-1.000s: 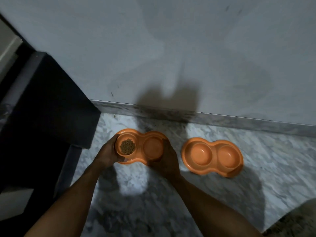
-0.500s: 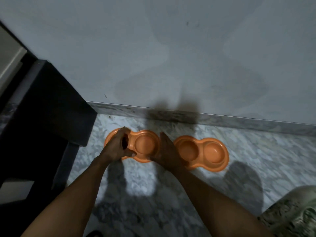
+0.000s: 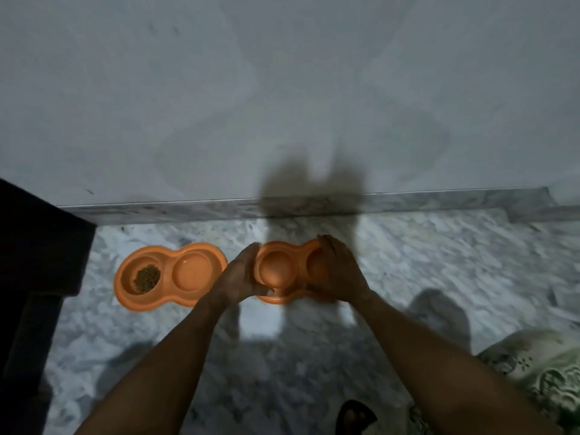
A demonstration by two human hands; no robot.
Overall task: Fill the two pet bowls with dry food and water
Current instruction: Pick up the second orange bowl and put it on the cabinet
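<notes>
Broadly, a marble floor (image 3: pixel 439 277) fills the lower half of the frame below a pale wall (image 3: pixel 282 89), and two orange double pet bowls lie on it side by side, long axes running left to right, parallel to the skirting. At centre, the empty double bowl (image 3: pixel 276 268) sits between the two hands: the left hand (image 3: pixel 238 277) cups its left end, fingers (image 3: pixel 251 255) curled along the rim, while the right hand (image 3: pixel 339 271) covers its right well, gripping that end. Both hands are equally near, so a lift looks likely. Its visible left well holds nothing; the right is hidden. Left of centre, the filled double bowl (image 3: pixel 169 274) lies untouched, just beside the left wrist, with dry food (image 3: pixel 147 278) in its left well; whether its right well holds water I cannot tell.
</notes>
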